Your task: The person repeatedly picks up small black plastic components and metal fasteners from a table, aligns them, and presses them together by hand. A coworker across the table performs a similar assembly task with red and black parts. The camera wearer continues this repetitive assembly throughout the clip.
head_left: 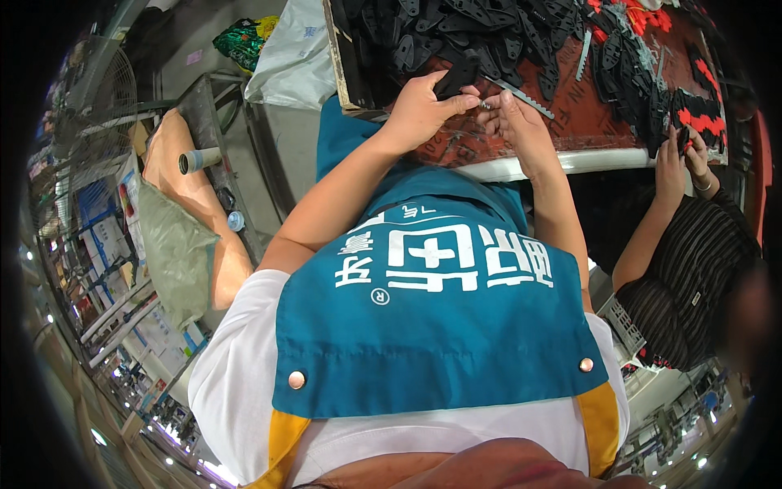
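Over the near left part of the reddish-brown tabletop [440, 151], my left hand [419, 107] is closed on a black plastic part [458, 77], thumb and fingers pinching it. Close beside it, my right hand [521, 130] has its fingers curled together around a small metallic piece [485, 104], too small to name, near my left thumb tip. Just beyond the right hand lies a silver toothed blade [529, 99]. A heap of similar black plastic parts [464, 28] covers the far side of the table.
On the right, a co-worker's hands [672, 167] handle black parts beside red-and-black pieces [700, 118]. Another toothed blade [584, 55] lies among the parts. The table has a raised wooden edge [336, 57] on its left and a white padded front edge [562, 163]. A white sack [293, 61] stands left.
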{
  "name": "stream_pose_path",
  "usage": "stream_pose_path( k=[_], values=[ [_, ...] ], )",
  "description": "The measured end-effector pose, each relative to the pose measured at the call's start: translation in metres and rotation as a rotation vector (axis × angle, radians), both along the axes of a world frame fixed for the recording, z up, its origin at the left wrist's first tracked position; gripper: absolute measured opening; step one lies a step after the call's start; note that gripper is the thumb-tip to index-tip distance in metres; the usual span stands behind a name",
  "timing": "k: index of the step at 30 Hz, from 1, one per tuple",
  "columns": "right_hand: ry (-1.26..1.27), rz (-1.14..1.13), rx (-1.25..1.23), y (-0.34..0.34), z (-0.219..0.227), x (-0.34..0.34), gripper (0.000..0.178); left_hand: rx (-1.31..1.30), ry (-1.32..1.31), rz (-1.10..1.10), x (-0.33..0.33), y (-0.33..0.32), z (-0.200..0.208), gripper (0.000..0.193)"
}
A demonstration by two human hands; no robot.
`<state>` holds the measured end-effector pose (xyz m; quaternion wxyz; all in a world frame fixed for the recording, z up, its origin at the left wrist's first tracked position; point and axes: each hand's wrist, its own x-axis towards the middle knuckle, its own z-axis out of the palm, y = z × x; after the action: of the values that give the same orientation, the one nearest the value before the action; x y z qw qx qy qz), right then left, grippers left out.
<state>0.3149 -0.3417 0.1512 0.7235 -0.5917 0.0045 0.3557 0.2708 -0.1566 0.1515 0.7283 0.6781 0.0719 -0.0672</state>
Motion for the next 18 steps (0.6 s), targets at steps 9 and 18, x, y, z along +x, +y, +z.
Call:
stream_pose_path(
  k=[9, 18],
  values=[
    [-0.536, 0.099, -0.194, 0.014, -0.003, -0.016, 0.016, -0.088, 0.086, 0.201, -0.005, -0.005, -0.002, 0.028],
    [0.111, 0.013, 0.374, 0.003, 0.000, -0.010, 0.012, -0.203, 0.044, 0.115, -0.010, -0.007, 0.004, 0.025]
  ],
)
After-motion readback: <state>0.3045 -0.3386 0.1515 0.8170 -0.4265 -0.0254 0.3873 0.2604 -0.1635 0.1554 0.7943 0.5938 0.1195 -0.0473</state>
